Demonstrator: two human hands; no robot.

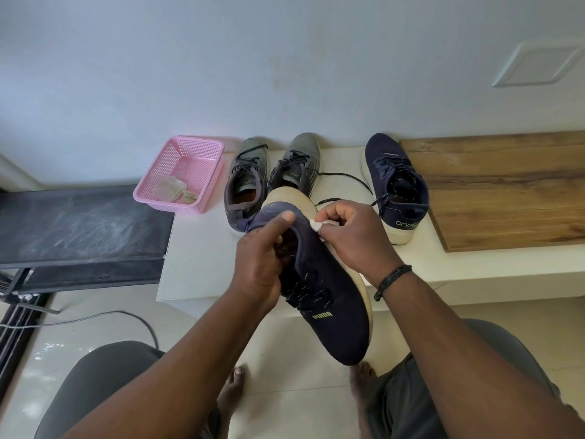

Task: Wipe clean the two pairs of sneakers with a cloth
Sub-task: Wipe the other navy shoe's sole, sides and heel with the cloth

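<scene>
My left hand [264, 264] grips a navy sneaker [329, 305] by its collar, fingers inside the opening, and holds it tilted with the toe towards me. My right hand [351, 236] pinches a small white cloth [318, 224] against the sneaker's cream sole edge near the heel. The matching navy sneaker [395, 185] stands on the white ledge [202, 248], to the right. A grey pair stands behind the held shoe: one grey sneaker [245, 182] at the left, the other grey sneaker [299, 163] partly hidden by the raised heel.
A pink plastic basket [180, 172] with a crumpled cloth [174, 188] inside sits left of the grey pair. A dark dusty surface [82, 229] lies further left. A wooden board [506, 188] covers the ledge on the right. My knees and bare feet are below, on the tiled floor.
</scene>
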